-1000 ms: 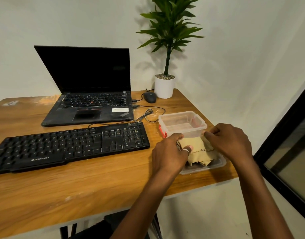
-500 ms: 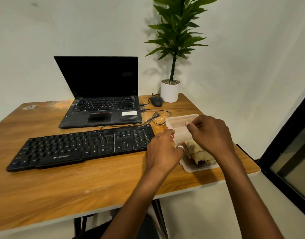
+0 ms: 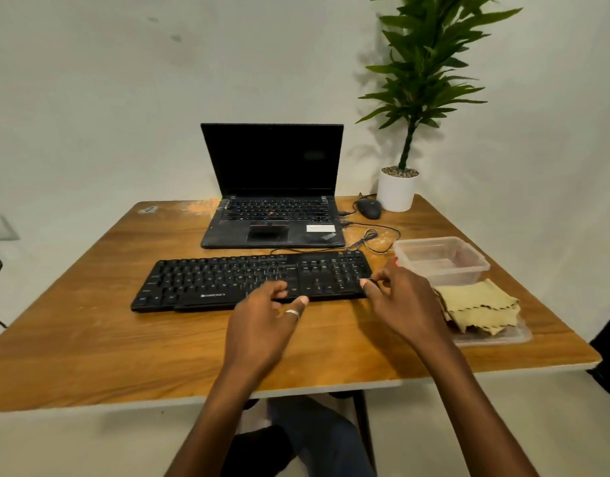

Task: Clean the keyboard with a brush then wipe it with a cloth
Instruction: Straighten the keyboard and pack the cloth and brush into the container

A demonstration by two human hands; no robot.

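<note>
The black keyboard (image 3: 228,280) lies across the middle of the table (image 3: 90,339), in front of the open laptop (image 3: 272,215). Its cable loops toward the right edge. The left hand (image 3: 262,325) curls over the keyboard's near edge, thumb against the front lip and fingers on the keys, holding it as if to steady or shift it. The right hand (image 3: 407,304) sits at the keyboard's right end, fingers bent and drawn narrow. Whether they pinch the edge or something thin, I cannot tell. The tan cloth (image 3: 479,306) waits folded on a clear lid (image 3: 517,333) by the right edge, beside 1 clear box (image 3: 469,266), handy for wiping later. I see no brush, so brushing looks not yet begun.
</note>
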